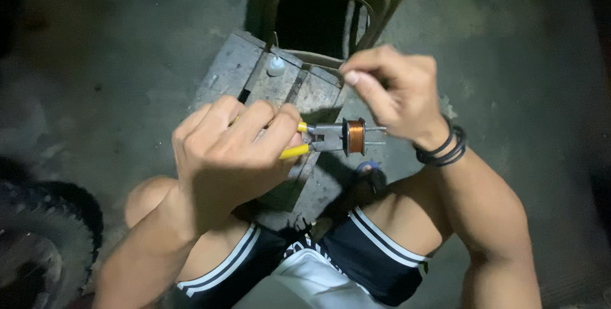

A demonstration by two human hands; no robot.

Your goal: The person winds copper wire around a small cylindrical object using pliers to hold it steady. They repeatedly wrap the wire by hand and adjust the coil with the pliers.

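Dim concrete floor w/ a worn wooden block: left hand grip clamped on yellow-handled pliers holding a copper wire spool above block's right edge, right hand fingers pinched together, maybe on fine wire—a hard tug could snap it or slip the spool.

left hand fisted, fingers curled tight; right hand raised, fingers pinched together.

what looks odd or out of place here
One thing: the copper wire spool sits threaded on the tips of the yellow-handled pliers, as on a spindle, held by the left hand. The right hand pinches above it; any wire is too thin to see.
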